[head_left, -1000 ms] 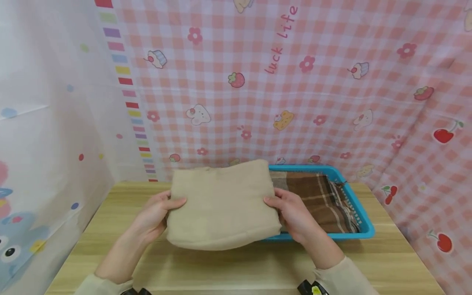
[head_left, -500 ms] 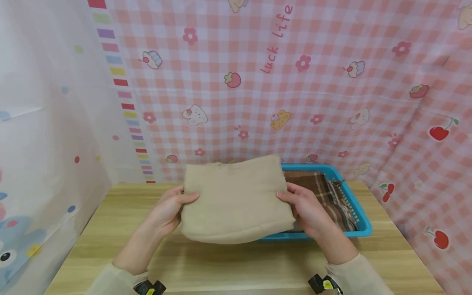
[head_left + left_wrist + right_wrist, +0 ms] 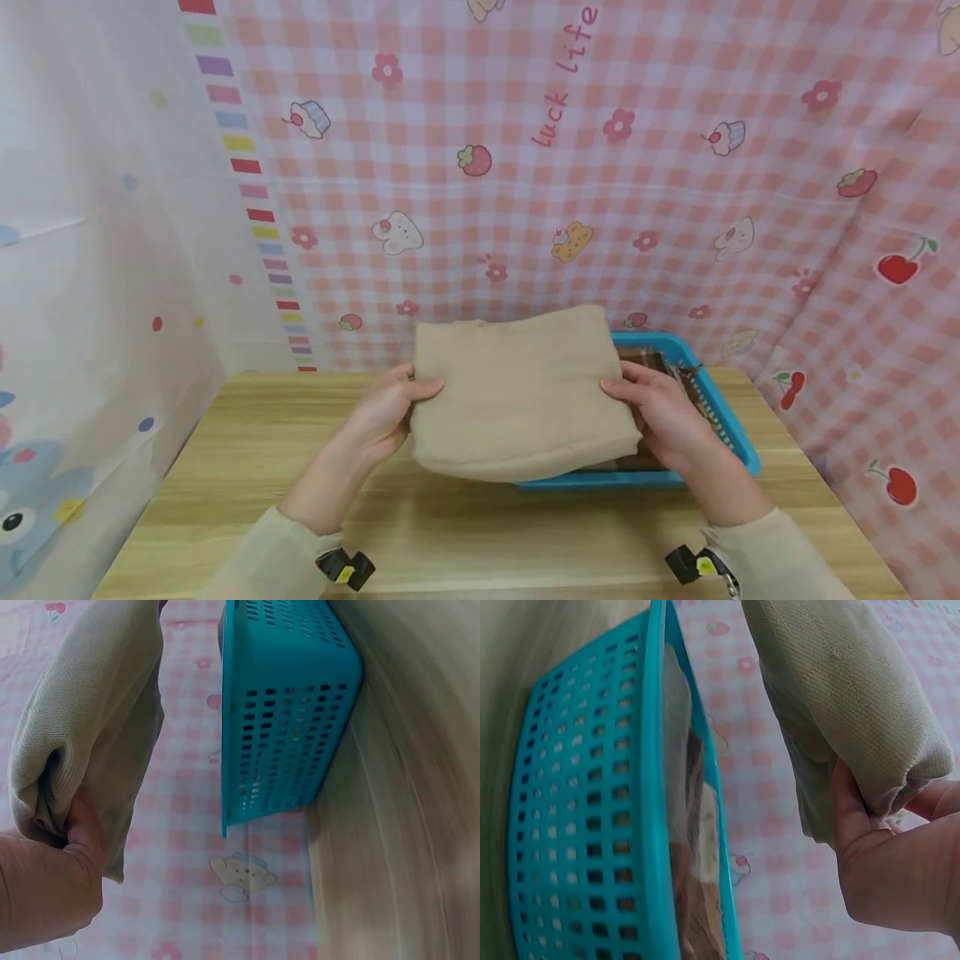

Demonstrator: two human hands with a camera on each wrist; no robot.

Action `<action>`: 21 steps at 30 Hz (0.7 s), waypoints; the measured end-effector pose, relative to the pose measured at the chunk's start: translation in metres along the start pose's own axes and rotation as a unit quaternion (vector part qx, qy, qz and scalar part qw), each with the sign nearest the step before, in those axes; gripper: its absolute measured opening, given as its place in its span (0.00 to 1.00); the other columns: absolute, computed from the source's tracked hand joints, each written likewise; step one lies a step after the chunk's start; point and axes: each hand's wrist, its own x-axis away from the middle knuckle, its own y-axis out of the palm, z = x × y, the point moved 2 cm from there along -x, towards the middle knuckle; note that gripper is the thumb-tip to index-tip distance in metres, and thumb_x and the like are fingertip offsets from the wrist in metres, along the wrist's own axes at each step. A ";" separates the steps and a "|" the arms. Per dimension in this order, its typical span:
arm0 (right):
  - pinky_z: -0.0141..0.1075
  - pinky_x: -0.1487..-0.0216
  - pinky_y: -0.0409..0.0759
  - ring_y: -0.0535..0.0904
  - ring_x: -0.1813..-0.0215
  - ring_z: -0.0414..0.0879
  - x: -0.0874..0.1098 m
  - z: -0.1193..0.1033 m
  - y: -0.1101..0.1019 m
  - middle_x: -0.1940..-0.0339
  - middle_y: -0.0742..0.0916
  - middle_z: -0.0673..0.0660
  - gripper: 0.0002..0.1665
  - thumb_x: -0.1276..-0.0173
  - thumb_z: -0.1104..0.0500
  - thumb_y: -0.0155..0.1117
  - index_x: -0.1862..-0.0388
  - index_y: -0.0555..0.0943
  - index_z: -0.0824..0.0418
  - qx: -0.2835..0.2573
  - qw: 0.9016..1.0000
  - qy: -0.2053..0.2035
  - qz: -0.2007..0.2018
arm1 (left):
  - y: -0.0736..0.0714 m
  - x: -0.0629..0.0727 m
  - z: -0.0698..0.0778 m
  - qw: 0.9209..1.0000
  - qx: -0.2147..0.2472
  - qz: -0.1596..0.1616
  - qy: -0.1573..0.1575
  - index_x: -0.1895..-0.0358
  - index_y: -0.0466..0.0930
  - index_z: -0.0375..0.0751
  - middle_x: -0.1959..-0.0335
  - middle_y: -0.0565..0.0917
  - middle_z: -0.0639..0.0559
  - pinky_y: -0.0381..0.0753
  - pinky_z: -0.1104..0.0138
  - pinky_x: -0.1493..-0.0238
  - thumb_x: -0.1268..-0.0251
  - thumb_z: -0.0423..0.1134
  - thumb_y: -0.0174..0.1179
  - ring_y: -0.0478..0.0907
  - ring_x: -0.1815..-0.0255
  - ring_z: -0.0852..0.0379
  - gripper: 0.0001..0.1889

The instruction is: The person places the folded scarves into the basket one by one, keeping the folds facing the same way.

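A folded beige cloth (image 3: 521, 392) hangs level between my two hands, raised off the table and overlapping the basket's left part in the head view. My left hand (image 3: 390, 408) pinches its left edge, thumb on top and fingers underneath. At the opposite edge my right hand (image 3: 660, 412) grips it the same way. Both wrist views show the layered folds of the beige cloth (image 3: 90, 712) between thumb and fingers. Beneath and to the right stands a blue plastic basket (image 3: 742, 442) with holed walls. Inside it lies a brown plaid cloth (image 3: 637, 458), mostly covered from the head view.
The basket stands on a wooden table (image 3: 285, 450), toward its back right. A pink checked curtain (image 3: 450, 200) hangs right behind the table, and a white printed curtain (image 3: 97, 250) closes the left side.
Both hands have carried the beige cloth to the right and slightly farther back, so it now covers more of the basket. The grip on it is unchanged.
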 end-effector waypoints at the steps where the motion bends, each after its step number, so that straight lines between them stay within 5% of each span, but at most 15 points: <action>1: 0.44 0.53 0.89 0.89 0.56 0.45 0.001 -0.001 -0.003 0.54 0.90 0.49 0.38 0.19 0.54 0.61 0.19 0.62 0.67 -0.001 1.000 0.001 0.001 | 0.003 -0.002 0.000 1.000 0.000 -0.002 0.001 0.30 0.69 0.26 0.52 0.86 0.48 0.87 0.62 0.51 0.23 0.29 0.57 0.86 0.53 0.56 0.22; 12: 0.41 0.56 0.88 0.89 0.58 0.44 -0.003 -0.010 -0.030 0.57 0.90 0.47 0.38 0.19 0.53 0.62 0.19 0.61 0.66 0.006 1.000 -0.007 0.014 | 0.028 -0.022 0.001 1.000 0.009 -0.006 0.000 0.31 0.73 0.29 0.45 0.84 0.44 0.85 0.61 0.47 0.24 0.29 0.59 0.85 0.49 0.52 0.22; 21: 0.41 0.56 0.88 0.87 0.57 0.43 -0.008 -0.008 -0.054 0.57 0.89 0.46 0.34 0.18 0.53 0.60 0.20 0.64 0.60 0.012 1.000 0.001 0.017 | 0.051 -0.038 -0.001 0.999 0.042 -0.013 0.000 0.32 0.73 0.27 0.49 0.85 0.46 0.85 0.63 0.50 0.26 0.26 0.57 0.85 0.53 0.55 0.21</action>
